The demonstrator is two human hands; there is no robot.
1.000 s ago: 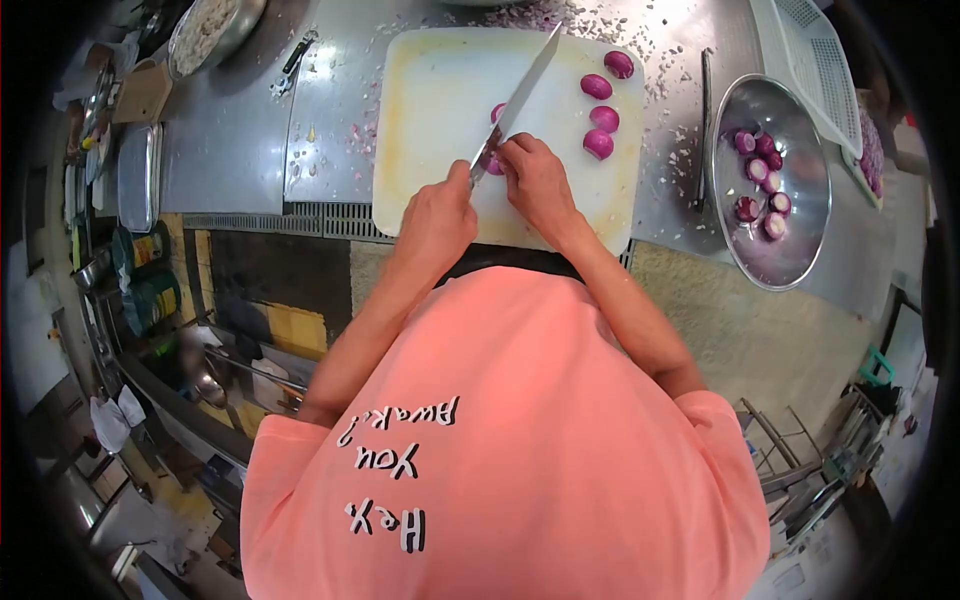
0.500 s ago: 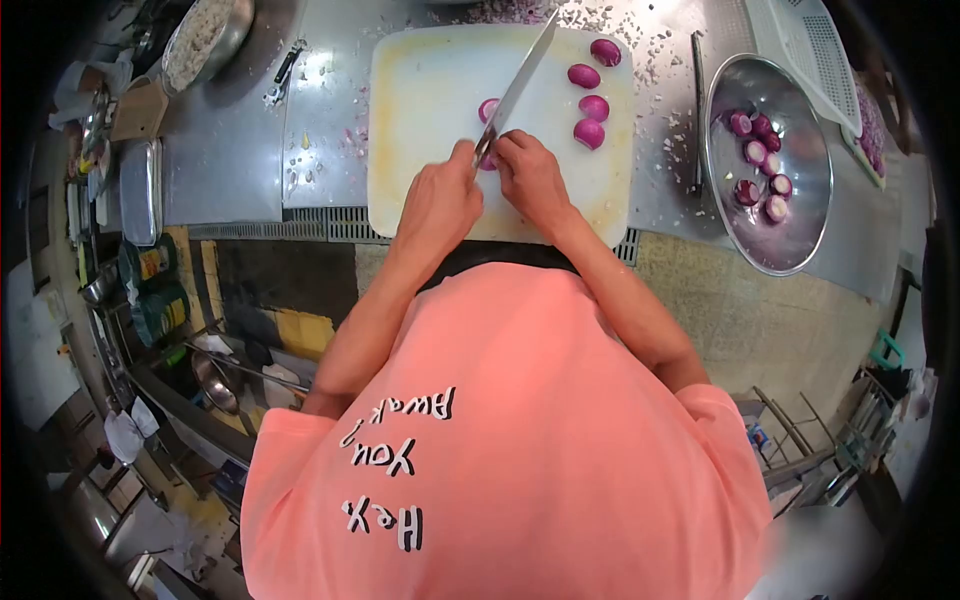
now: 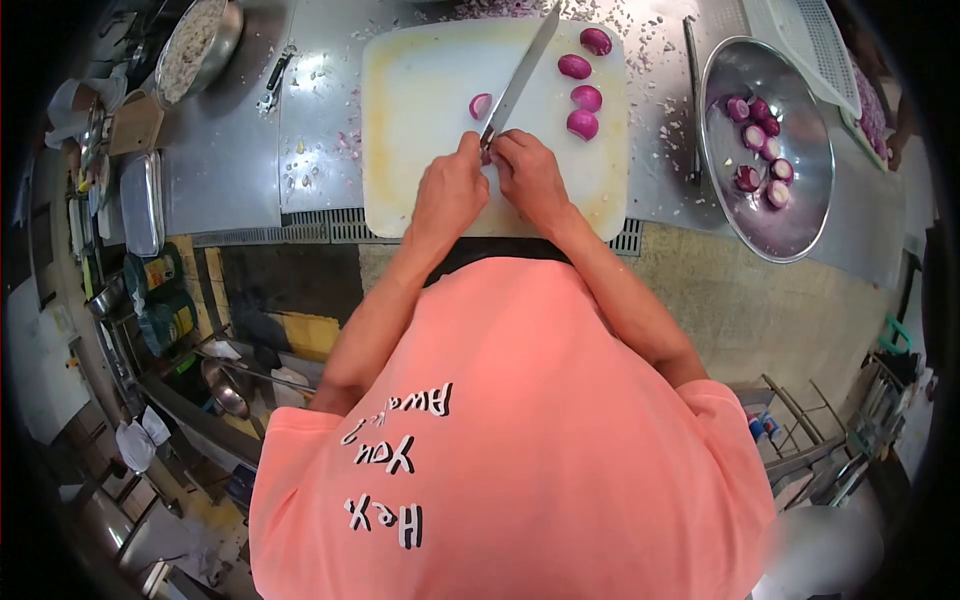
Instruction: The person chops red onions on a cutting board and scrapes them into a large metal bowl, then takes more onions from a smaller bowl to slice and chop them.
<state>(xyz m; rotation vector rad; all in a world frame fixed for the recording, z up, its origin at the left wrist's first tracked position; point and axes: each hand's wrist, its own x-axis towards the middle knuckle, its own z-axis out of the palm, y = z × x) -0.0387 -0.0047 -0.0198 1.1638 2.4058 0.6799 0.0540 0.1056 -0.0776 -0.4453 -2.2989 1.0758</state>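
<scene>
My left hand [image 3: 448, 198] is closed around the handle of a kitchen knife [image 3: 525, 75], whose long blade points up and away over a white cutting board [image 3: 415, 110]. Close beside it, my right hand [image 3: 535, 180] has its fingers pinched on a small red onion piece [image 3: 487, 157], mostly covered by fingers and held against the heel of the blade. A cut red onion piece [image 3: 480, 106] lies on the board just beyond the hands. Along the board's right side, several peeled red onions [image 3: 586, 98] sit in a rough column.
At right stands a steel bowl [image 3: 768, 225] with several red onions inside. A dark rod [image 3: 692, 105] lies between bowl and board. A white perforated basket [image 3: 808, 50] is at far right. Back left holds a bowl of pale chopped food [image 3: 195, 50] and a peeler-like tool [image 3: 273, 80].
The view has shifted slightly, so the board and bowls sit a little higher. Both hands stay together at the knife's heel, and the small piece between them is now more covered.
</scene>
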